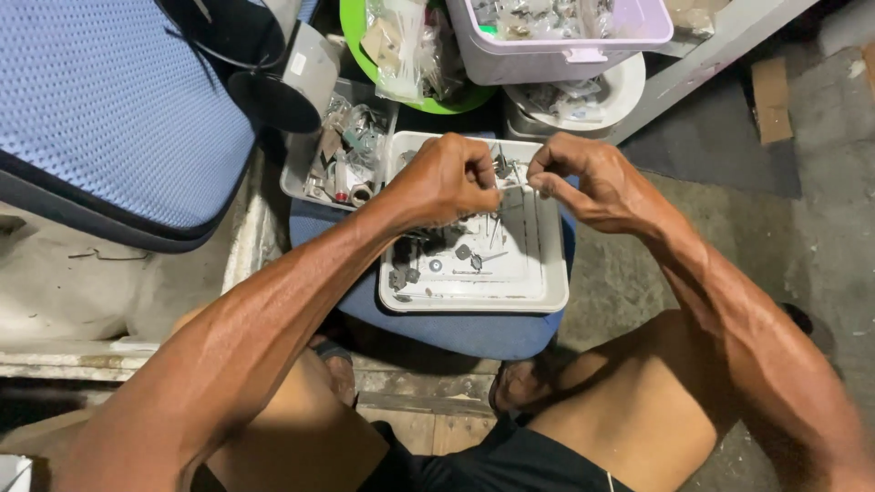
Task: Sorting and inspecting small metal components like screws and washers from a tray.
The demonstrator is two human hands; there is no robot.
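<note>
Landmark = white tray (pixel 547 296), sitting on a blue cushion (pixel 474 333) betw. the person's knees.

Far left of tray: blue padded seat (pixel 118 109), tilted. Just left of tray, touching its edge: grey bin (pixel 296 178) w/ mixed small hardware. Behind tray: green bowl (pixel 351 27) w/ plastic bags, lilac box (pixel 556 55), white dish (pixel 620 91).

Left hand (pixel 447 178): forearm comes in diagonally from lower left, wrist bent, hand curled nearly into a fist over tray's back-left part. Thumb and fingers pinched tight on a small metal part (pixel 501 169); exact shape too small to tell.

Right hand (pixel 583 178): forearm in from lower right, wrist cocked, knuckles up, over tray's back edge. Fingertips pinched close, meeting the same part from the other side. Hands nearly touch.

Below them in tray: loose washers, screws, thin pins (pixel 456 255), mostly left half.
</note>
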